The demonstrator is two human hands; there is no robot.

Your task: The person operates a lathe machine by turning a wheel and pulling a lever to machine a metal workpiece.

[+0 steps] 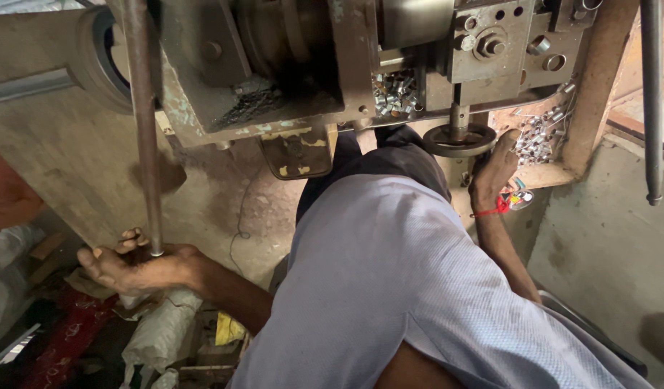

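My left hand (134,265) is low at the left, its fingers wrapped around the bottom end of a long steel lever rod (146,130) that rises to a heavy press machine (324,65). My right hand (496,169) reaches up at the right to the edge of a tray (555,174) with many small shiny metal pieces (537,140), just right of a small black handwheel (459,139); its fingers are curled, and whether it holds anything is hidden. A red thread is tied round that wrist. My light blue shirt fills the lower middle.
More small metal pieces (394,94) lie in a pocket of the machine. A second steel rod (652,101) hangs at the far right. White sacks (159,331), red cloth and scraps lie on the floor at lower left. Concrete wall stands behind.
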